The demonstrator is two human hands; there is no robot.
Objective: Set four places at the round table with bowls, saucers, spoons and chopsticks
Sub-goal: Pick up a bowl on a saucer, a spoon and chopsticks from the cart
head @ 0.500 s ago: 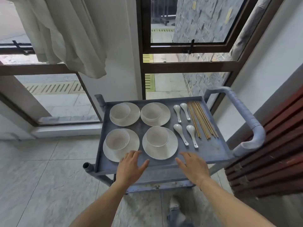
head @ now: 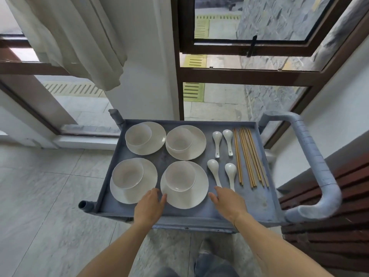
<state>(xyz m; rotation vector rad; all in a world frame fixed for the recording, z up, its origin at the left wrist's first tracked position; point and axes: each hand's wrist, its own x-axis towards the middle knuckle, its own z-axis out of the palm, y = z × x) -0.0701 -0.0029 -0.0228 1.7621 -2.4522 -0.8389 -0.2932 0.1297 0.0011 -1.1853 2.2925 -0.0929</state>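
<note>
Still at pickup: my left hand (head: 150, 204) and right hand (head: 227, 202), both released, flanked the near-right saucer (head: 185, 198) with its bowl (head: 180, 175) at lower centre on the cart tray (head: 257, 204). Next, I judged, grip the saucer's rim on both sides, lifting level.

Cart handle (head: 319, 176) blurred — near spoon (head: 214, 172) handle tip hidden behind right hand (head: 229, 202).

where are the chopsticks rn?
Head view: chopsticks lie bundled at the cart tray's right side, beside the four spoons, beyond the right hand.
</note>
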